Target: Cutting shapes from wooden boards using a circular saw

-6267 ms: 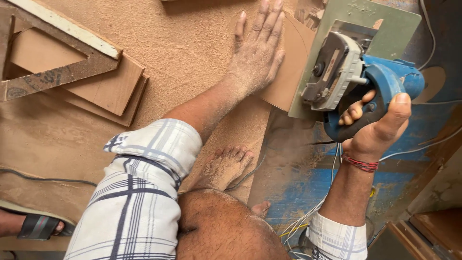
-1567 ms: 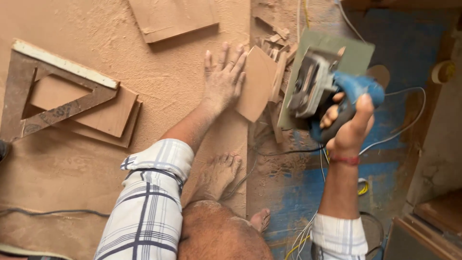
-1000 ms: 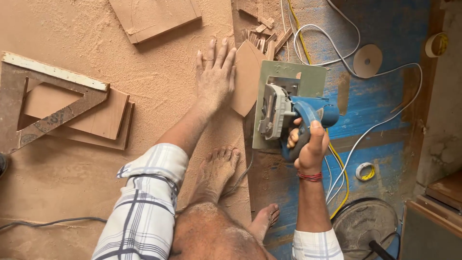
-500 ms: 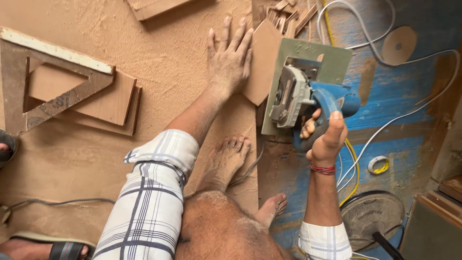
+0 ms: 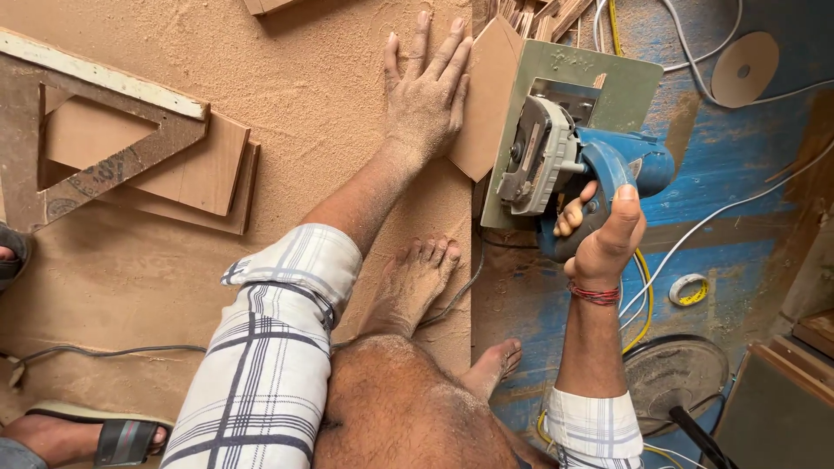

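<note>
1. My left hand [image 5: 426,91] is flat and open, fingers spread, palm pressing down on the dusty board [image 5: 287,130].
2. My right hand [image 5: 604,230] is wrapped tight around the blue handle of the saw [image 5: 573,156], thumb up along the grip.
3. The saw sits just right of my left hand, its grey base plate [image 5: 599,78] flat on the board's edge.
4. Between my two hands a brown offcut [image 5: 486,95] pokes out, touching my left fingers and running under the base plate.
5. Below my left hand, my bare foot [image 5: 417,278] rests on the board; my other foot [image 5: 495,365] is at the board's edge, under my right forearm.
6. A red thread [image 5: 595,293] circles my right wrist.
7. Right of my right hand, white cables [image 5: 721,213] and a yellow one [image 5: 647,295] trail over the blue floor [image 5: 738,139], with a tape roll [image 5: 691,289] nearby.
8. Far beyond the saw, a round brown disc [image 5: 745,68] lies on that floor.
9. Well left of my left hand, a wooden triangle [image 5: 95,139] lies over stacked panels [image 5: 204,178].
10. At the far left, someone else's sandalled foot [image 5: 78,434] shows.
</note>
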